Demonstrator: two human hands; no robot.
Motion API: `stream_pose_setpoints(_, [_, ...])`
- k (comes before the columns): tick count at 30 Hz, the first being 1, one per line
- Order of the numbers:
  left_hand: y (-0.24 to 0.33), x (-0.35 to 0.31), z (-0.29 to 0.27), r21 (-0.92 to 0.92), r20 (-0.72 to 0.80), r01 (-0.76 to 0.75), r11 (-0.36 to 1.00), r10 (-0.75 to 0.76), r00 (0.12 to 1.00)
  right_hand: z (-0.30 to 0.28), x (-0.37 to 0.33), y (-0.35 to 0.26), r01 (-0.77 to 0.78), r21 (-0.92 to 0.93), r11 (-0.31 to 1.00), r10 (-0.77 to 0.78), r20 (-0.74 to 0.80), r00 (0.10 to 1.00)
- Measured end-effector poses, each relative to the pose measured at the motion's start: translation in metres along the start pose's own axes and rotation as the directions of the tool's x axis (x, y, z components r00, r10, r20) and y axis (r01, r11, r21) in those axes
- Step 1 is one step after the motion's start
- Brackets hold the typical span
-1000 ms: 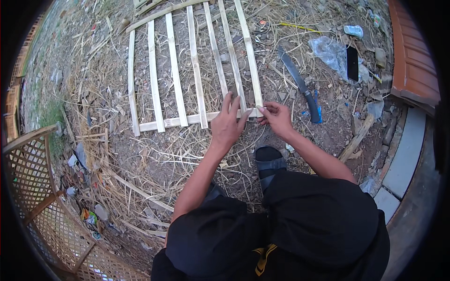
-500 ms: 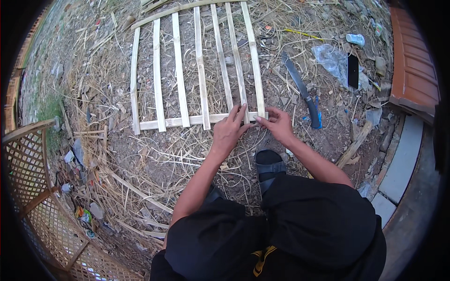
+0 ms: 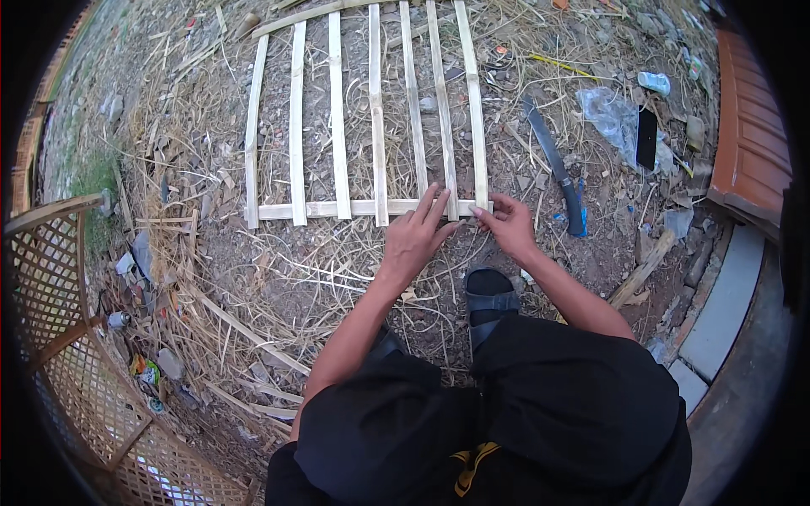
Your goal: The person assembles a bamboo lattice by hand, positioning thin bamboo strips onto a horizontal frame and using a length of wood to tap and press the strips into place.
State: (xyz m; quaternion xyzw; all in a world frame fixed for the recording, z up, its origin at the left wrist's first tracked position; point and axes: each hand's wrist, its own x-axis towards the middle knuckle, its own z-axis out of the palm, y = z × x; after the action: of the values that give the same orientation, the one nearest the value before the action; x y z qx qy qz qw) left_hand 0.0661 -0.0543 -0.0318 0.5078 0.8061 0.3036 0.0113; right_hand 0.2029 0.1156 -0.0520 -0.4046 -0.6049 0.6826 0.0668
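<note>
Left hand (image 3: 415, 238) flat, pinning pale bamboo cross strip (image 3: 354, 208) on the ground; right hand (image 3: 506, 224) pinching its right end beneath rightmost upright slat (image 3: 472, 101), keeping lattice aligned.

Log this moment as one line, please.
left hand: flat on bamboo slat frame | right hand: pinching crosspiece end | machete: on ground, right

Pale straw-yellow bamboo slats (image 3: 376, 110), cream crosspiece (image 3: 354, 208) under the hands, black-handled machete (image 3: 555, 164) with dull grey blade, black sandal (image 3: 490, 301), black trousers (image 3: 506, 422), tan diamond-lattice panel (image 3: 59, 320), rust-orange ribbed sheet (image 3: 747, 126), grey-brown dirt (image 3: 354, 278) streaked with dry golden straw
</note>
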Motion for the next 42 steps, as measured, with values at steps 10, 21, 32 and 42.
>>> stream_pose_setpoints(10, [-0.034, -0.053, -0.02, -0.694, 0.413, 0.72, 0.004, -0.817, 0.403, -0.003, 0.002, 0.003, -0.025, 0.017, 1.0, 0.025, 0.02, 0.999])
stream_pose_setpoints(21, [-0.025, -0.043, -0.004, -0.864, 0.432, 0.463, -0.199, -0.766, 0.476, -0.024, 0.004, -0.018, -0.044, -0.008, 0.999, 0.044, 0.094, 0.995])
stream_pose_setpoints(32, [-0.039, -0.047, 0.001, -0.866, 0.497, 0.33, -0.374, -0.704, 0.506, -0.037, 0.007, -0.032, -0.061, -0.037, 0.997, 0.066, 0.129, 0.989])
stream_pose_setpoints(42, [-0.028, -0.04, -0.008, -0.86, 0.488, 0.402, -0.316, -0.742, 0.46, -0.036, 0.009, -0.025, -0.033, -0.056, 0.998, 0.037, 0.075, 0.996])
